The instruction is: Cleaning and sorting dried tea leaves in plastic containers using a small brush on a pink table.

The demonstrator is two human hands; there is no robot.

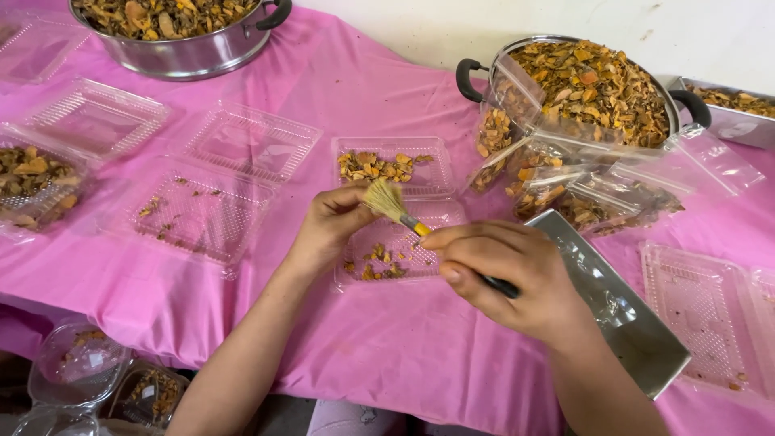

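While your right hand (504,278) closes around the dark handle of a small brush (404,211), its pale bristles fan out upward and to the left, just above the open clear plastic clamshell box (400,214) in front of you; your left hand (335,222) is curled at the box's left edge, fingertips meeting the bristle tuft, though you cannot tell whether it pinches the bristles or only touches them; the box's far half holds a small heap of dried orange-brown slices (375,167), its near half only scattered crumbs (379,262). Everything sits on a pink tablecloth (387,347); just right of your right hand a long metal tray (622,311) lies at a slant, partly under your wrist; beyond it a steel pot (593,89) with black handles is heaped with the same dried slices, and filled clear boxes (557,182) lean against it; a second steel pot (186,32) stands at the far left; open empty clamshells (202,182) lie to your left, one at the far left edge part filled (32,182); another empty one (706,319) lies at the right; round clear tubs (81,363) sit below the table edge.
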